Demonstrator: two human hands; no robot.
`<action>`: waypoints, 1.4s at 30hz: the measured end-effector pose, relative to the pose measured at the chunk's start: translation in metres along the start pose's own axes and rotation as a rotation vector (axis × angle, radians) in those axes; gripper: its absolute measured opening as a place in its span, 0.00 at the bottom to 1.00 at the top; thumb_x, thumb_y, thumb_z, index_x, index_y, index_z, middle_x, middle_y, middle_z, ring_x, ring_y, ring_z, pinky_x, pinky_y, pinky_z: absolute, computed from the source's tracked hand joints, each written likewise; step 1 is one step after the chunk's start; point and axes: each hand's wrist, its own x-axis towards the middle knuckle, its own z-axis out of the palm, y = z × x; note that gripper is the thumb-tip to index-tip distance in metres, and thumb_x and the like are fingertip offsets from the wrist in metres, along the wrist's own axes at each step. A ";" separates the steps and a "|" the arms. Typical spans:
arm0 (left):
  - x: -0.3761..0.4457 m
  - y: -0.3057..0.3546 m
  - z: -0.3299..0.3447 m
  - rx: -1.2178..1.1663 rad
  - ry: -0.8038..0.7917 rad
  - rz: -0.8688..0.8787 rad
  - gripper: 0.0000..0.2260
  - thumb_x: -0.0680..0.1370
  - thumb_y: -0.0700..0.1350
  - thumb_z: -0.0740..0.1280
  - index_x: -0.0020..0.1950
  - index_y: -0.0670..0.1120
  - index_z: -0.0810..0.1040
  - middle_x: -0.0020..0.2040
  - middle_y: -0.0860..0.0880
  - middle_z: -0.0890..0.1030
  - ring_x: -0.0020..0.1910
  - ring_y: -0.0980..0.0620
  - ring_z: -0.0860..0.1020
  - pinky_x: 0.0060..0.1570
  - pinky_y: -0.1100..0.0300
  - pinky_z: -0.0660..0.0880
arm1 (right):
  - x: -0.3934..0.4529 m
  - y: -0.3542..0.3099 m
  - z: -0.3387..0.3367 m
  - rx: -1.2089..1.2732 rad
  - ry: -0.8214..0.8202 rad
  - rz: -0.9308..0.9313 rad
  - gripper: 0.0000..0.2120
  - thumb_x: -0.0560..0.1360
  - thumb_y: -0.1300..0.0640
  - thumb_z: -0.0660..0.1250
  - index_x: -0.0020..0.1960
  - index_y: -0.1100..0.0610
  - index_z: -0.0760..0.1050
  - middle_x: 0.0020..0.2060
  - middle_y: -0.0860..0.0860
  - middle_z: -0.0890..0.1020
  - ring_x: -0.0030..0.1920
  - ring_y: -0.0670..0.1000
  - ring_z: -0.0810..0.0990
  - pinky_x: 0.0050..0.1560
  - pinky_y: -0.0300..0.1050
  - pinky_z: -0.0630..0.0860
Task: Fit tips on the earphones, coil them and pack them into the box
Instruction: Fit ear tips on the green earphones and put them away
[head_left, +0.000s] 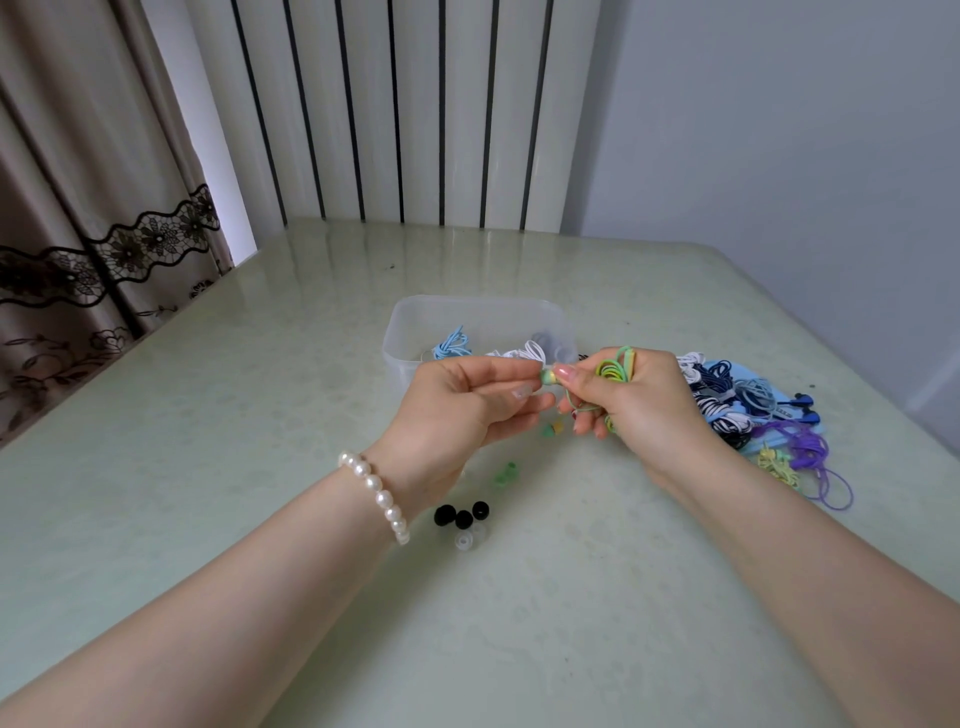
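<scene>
Centrally, a translucent soft-cornered plastic box (410, 332) sits on a glossy pale-green marbled table (260, 415); inside lie a light-blue coiled earphone (451, 345) & a white coil (524, 351). R of it, a loose heap of earphones (748, 410) w/ thin rubbery cords: navy, white, grey, purple, yellow, partly on a blue flat piece, close to the table's R edge. Near the wrists, three round black tips (462, 514), clear tips (467, 538) & small green tips (505, 472) lie scattered. Wide bare tabletop stays to the L & front. Left hand (467, 410), pearl bracelet (375, 493) on its wrist, pinches at the green-yellow earbud (548, 377) w/ thumb & forefinger. Right hand (644, 410) curls round the green-yellow coiled cord (615, 370), thumb tip pressing the same bud. Both hands hover just in front of the box's R corner. A second bud (551, 429) dangles below the fingers.
</scene>
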 end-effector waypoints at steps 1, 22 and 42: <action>0.000 0.001 -0.001 0.004 -0.008 0.006 0.09 0.76 0.30 0.62 0.50 0.40 0.79 0.43 0.46 0.84 0.43 0.51 0.83 0.47 0.61 0.80 | 0.000 -0.001 -0.001 0.035 -0.014 0.012 0.08 0.73 0.62 0.67 0.35 0.60 0.75 0.23 0.50 0.77 0.20 0.48 0.72 0.22 0.36 0.65; 0.006 -0.007 -0.008 0.022 -0.120 -0.138 0.06 0.76 0.34 0.63 0.44 0.38 0.79 0.37 0.45 0.83 0.35 0.53 0.82 0.38 0.64 0.79 | -0.004 -0.008 0.000 0.209 -0.212 0.057 0.10 0.71 0.68 0.66 0.51 0.59 0.76 0.26 0.52 0.79 0.23 0.49 0.76 0.25 0.37 0.69; 0.002 -0.002 -0.006 -0.067 -0.168 -0.219 0.10 0.76 0.31 0.60 0.54 0.32 0.76 0.43 0.41 0.81 0.36 0.53 0.82 0.41 0.63 0.80 | -0.003 -0.015 -0.004 0.494 -0.202 0.189 0.07 0.72 0.70 0.60 0.42 0.60 0.75 0.26 0.52 0.79 0.22 0.47 0.75 0.25 0.34 0.70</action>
